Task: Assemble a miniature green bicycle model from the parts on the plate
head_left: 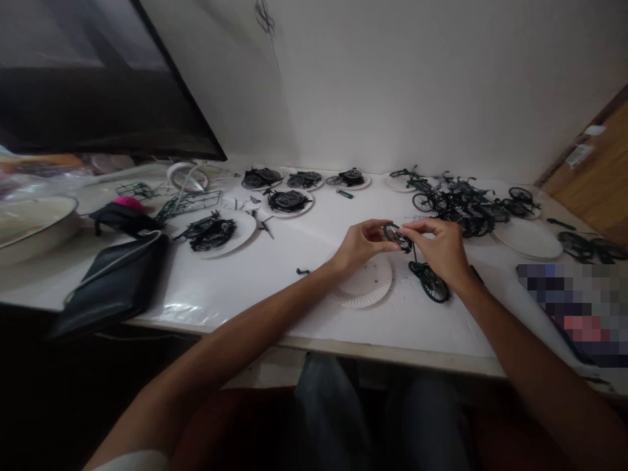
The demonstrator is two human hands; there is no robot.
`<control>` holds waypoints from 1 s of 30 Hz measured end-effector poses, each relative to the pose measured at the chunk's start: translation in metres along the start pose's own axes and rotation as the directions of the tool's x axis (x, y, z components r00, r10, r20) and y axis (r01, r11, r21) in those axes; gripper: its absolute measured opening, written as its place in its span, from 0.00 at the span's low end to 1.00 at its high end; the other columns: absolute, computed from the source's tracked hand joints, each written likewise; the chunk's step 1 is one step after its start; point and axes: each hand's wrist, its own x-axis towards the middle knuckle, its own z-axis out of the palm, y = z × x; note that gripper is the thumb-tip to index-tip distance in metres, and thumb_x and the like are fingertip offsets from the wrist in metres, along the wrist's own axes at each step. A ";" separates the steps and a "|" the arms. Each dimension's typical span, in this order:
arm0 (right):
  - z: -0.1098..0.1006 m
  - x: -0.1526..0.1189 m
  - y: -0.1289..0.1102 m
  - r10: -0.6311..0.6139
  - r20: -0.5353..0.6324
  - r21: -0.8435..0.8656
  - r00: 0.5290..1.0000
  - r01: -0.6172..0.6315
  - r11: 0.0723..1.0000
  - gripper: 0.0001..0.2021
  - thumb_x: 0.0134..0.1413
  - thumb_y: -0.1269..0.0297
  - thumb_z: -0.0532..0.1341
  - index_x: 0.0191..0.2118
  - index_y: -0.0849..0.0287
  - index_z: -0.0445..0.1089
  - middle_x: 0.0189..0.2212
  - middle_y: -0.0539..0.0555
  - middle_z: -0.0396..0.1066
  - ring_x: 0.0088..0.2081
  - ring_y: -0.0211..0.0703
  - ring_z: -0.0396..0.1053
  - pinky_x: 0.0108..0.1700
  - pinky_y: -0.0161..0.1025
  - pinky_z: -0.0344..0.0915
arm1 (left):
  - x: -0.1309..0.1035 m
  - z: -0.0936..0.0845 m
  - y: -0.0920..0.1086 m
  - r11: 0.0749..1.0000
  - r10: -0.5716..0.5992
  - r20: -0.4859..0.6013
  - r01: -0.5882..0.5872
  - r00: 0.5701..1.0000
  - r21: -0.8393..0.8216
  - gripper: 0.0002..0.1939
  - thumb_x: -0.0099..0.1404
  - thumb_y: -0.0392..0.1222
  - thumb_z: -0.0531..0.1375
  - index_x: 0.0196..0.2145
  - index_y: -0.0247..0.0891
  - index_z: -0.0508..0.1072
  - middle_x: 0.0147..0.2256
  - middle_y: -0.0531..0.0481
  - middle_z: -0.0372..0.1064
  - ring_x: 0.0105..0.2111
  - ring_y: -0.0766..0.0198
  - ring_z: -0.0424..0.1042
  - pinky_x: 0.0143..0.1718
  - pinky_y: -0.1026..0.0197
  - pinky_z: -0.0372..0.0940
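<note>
Between my two hands, above the table, is the small dark wheel (398, 237) of a miniature bicycle. My left hand (366, 243) pinches the wheel from the left, thumb below and fingers on top. From the right, my right hand (436, 245) closes its thumb and fingertips on the wheel's other side. A thin dark rod runs down from there towards a second wheel (434, 283) under my right hand; whether the parts are joined I cannot tell. Below my left hand lies a white paper plate (377, 291) with tiny bits on it. A small dark piece (303, 271) lies left of the plate.
Several plates with dark bicycle parts (210, 233) stand at the left and back. A heap of miniature bicycles (461, 203) lies back right, beside a white plate (530, 239). At left are a black pouch (118, 281), a white basin (36, 219) and a screen (98, 85).
</note>
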 end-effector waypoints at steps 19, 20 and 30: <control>0.002 0.001 0.010 -0.048 -0.009 -0.017 0.999 0.048 0.999 0.05 0.51 0.63 0.69 0.28 0.58 0.76 0.29 0.52 0.79 0.33 0.45 0.76 0.37 0.39 0.69 | -0.002 -0.001 0.000 0.993 -0.092 0.031 0.094 0.995 -0.066 0.33 0.48 0.39 0.77 0.51 0.32 0.74 0.41 0.41 0.78 0.41 0.56 0.78 0.49 0.52 0.67; 0.002 0.001 0.011 -0.049 -0.008 -0.016 0.999 0.048 0.999 0.05 0.51 0.63 0.69 0.29 0.58 0.77 0.29 0.52 0.79 0.33 0.45 0.76 0.38 0.39 0.69 | -0.002 0.000 0.000 0.992 -0.101 0.027 0.103 0.995 -0.073 0.33 0.48 0.39 0.77 0.51 0.32 0.74 0.40 0.41 0.78 0.41 0.56 0.78 0.49 0.52 0.67; 0.000 0.000 0.007 -0.037 0.036 -0.061 0.999 0.039 0.997 0.07 0.54 0.62 0.67 0.35 0.58 0.81 0.35 0.55 0.82 0.40 0.50 0.79 0.44 0.42 0.71 | 0.000 -0.003 -0.002 0.998 -0.065 0.061 0.066 0.996 -0.021 0.31 0.49 0.43 0.76 0.50 0.30 0.76 0.43 0.39 0.78 0.45 0.53 0.77 0.54 0.49 0.65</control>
